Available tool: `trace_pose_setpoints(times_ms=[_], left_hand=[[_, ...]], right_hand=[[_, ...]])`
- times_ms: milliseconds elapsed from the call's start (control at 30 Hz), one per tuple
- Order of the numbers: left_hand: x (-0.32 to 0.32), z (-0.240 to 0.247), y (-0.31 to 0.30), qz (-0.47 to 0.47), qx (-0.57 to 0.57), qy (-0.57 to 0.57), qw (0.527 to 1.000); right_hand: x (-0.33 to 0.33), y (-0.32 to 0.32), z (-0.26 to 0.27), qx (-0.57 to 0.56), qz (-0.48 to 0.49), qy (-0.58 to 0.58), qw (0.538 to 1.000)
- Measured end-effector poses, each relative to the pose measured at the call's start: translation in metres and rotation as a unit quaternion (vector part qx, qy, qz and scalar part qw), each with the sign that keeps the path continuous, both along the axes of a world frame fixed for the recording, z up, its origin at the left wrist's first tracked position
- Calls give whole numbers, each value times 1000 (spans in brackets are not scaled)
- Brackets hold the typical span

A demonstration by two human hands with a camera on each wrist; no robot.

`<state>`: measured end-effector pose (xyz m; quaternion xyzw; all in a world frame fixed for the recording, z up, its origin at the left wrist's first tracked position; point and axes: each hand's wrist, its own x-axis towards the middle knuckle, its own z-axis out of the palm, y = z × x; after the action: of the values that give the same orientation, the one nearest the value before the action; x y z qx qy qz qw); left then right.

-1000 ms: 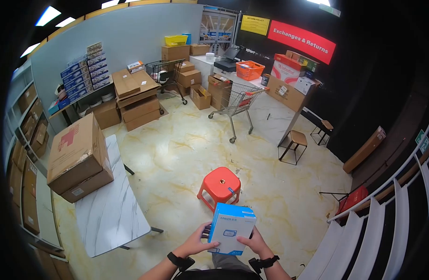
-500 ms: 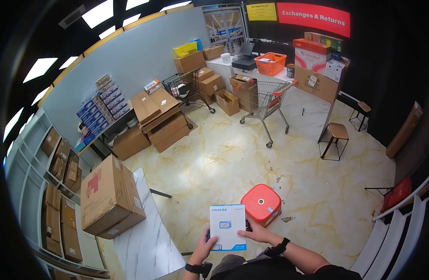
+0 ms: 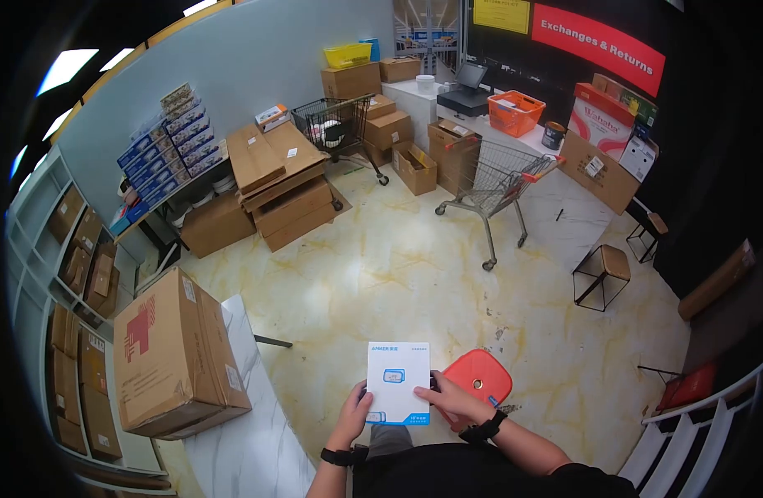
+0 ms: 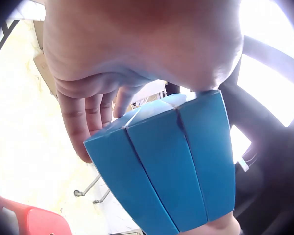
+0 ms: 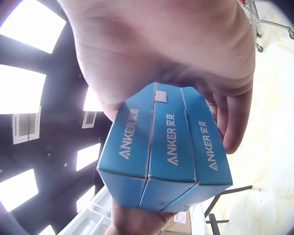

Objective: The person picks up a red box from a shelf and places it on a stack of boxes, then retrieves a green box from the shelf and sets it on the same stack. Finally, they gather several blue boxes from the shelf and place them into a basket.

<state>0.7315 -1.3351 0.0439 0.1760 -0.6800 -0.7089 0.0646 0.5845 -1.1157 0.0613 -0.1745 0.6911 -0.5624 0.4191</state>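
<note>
Three flat blue-and-white ANKER boxes [image 3: 399, 365] are held together as one stack in front of the body, the top one showing its white face. My left hand [image 3: 354, 412] grips the left side of the stack, thumb on the white face. On the opposite side my right hand [image 3: 454, 398] holds it the same way. In the left wrist view the blue sides of the boxes [image 4: 161, 171] lie flush together, with fingers around one edge. The right wrist view shows ANKER lettering on all three boxes [image 5: 171, 147].
A red plastic stool [image 3: 487, 373] stands just beyond the right hand. To the left, a large carton [image 3: 178, 357] sits on a marble-patterned table [image 3: 232, 452]. Farther off are a shopping cart [image 3: 497, 178], stacked cartons [image 3: 294, 212] and a counter with an orange basket [image 3: 516, 114].
The head view has turned left, shifting the stool and cart rightward in it. The stack has tilted so its blue end no longer shows from above. Both hands keep their hold.
</note>
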Motion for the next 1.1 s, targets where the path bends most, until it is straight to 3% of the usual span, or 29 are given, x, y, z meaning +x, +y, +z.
trace_pose_setpoints(times_ms=[67,267,400,633,800,867,1100], left_hand=[[-29,10,-42,-9,-68,-24,997],[-109,39,-149,-46,-44,1,998],[-147,53,-184,-71,-103,-8,992],[-239,28,-237,-84,-139,-39,986],[-363,26,-283,-95,-174,-80,977],[-405,10,-298,-107,-177,-76,975],[-559,35,-344,-141,-150,-80,975]], right_hand=[[-24,-41,21,5,-5,9,1000],[-89,-129,28,-25,-20,18,999],[-126,-164,24,1,-24,31,999],[-210,-212,9,26,-33,-23,999],[-319,-261,-15,-5,-103,-26,994],[-365,-275,-6,-30,-105,-35,993],[-511,-317,17,-27,-112,-32,993]])
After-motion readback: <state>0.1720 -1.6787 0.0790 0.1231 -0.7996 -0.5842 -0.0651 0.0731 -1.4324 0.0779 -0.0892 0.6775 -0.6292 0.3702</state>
